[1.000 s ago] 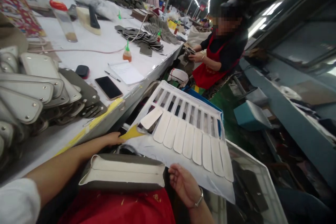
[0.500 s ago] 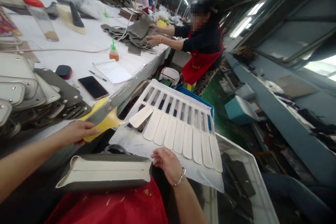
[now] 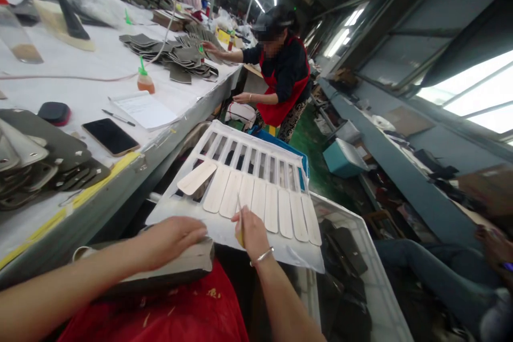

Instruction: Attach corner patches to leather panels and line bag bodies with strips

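My right hand (image 3: 251, 232) is closed around a slim tool with a yellow handle (image 3: 240, 236) and a thin tip. That tip points up over a row of cream strips with rounded ends (image 3: 227, 200). The strips lie side by side on a white slotted rack (image 3: 224, 232); the leftmost is tilted. My left hand (image 3: 176, 240), fingers stretched out and together, reaches over a grey bag-like piece with a cream inner face (image 3: 188, 262) on my lap. The hand and forearm hide much of this piece; whether they touch it, I cannot tell.
Left, the table holds a phone (image 3: 110, 136), a notepad (image 3: 144, 109), a green-tipped bottle (image 3: 145, 80) and grey pieces (image 3: 40, 139). A co-worker in a red apron (image 3: 286, 83) stands beyond the rack. A clear bin (image 3: 360, 256) stands right, near another person's leg (image 3: 433, 272).
The yellow tool has left my left hand, and my right hand now holds a yellow-handled one. My left hand has moved right, over the bag-like piece. The co-worker has lowered one hand.
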Motion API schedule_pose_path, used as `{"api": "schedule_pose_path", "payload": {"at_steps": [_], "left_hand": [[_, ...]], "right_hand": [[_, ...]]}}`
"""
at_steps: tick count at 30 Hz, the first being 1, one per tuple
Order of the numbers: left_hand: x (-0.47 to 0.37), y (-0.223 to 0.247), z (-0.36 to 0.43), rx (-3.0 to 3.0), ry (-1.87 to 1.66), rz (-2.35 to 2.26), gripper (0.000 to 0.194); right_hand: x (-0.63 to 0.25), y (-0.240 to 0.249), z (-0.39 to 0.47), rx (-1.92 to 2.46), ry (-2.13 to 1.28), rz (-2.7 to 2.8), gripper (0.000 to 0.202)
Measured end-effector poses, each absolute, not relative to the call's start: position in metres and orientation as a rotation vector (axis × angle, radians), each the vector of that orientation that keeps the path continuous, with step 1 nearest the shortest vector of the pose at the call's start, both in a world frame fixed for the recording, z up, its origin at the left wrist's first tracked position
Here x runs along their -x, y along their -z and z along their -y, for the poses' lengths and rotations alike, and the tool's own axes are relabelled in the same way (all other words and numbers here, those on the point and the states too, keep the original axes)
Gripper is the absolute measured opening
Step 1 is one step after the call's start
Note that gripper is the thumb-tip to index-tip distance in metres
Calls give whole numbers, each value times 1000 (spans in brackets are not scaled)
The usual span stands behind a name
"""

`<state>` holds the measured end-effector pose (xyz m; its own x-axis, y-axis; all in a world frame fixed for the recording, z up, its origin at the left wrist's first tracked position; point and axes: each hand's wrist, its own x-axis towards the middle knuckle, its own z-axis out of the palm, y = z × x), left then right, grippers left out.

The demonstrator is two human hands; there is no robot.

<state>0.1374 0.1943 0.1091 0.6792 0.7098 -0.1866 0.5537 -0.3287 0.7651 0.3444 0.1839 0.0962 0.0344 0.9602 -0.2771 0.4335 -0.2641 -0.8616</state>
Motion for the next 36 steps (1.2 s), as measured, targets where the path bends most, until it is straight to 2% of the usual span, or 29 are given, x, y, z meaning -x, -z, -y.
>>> {"api": "schedule_pose_path", "payload": {"at_steps": [3,7,11,18,21,24,29,32,36], "left_hand": [[-128,-88,-229,-1790,-120,-887,52],[-136,-61,-248,-1620,91,-573,57],[-145,-49,-252,-1456,79,-438,62],[-143,-23,-247,-573,134,-482,91],[-138,-16,-247,-591,101,-556,82],[-132,-17,-251,-940,161,-698,69],[-127,-24,-256,-1404,226,-668,73],[-124,-22,-255,-1409,225,-691,70],[-123,-13,-255,-1044,265,-744,62]], "right_hand": [[-361,-68,-184,2103,-835,2003,39],[-348,-46,-187,2169,-816,2265,39],[-336,-46,-198,2052,-611,2598,43],[-330,-47,-218,1731,-521,2828,43],[-327,-47,-222,1618,-517,2897,43],[-324,-49,-223,1576,-552,2934,43],[-325,-48,-226,1522,-646,2973,42],[-325,-48,-233,1439,-688,3024,42],[-325,-51,-244,1329,-738,3101,41]]}}
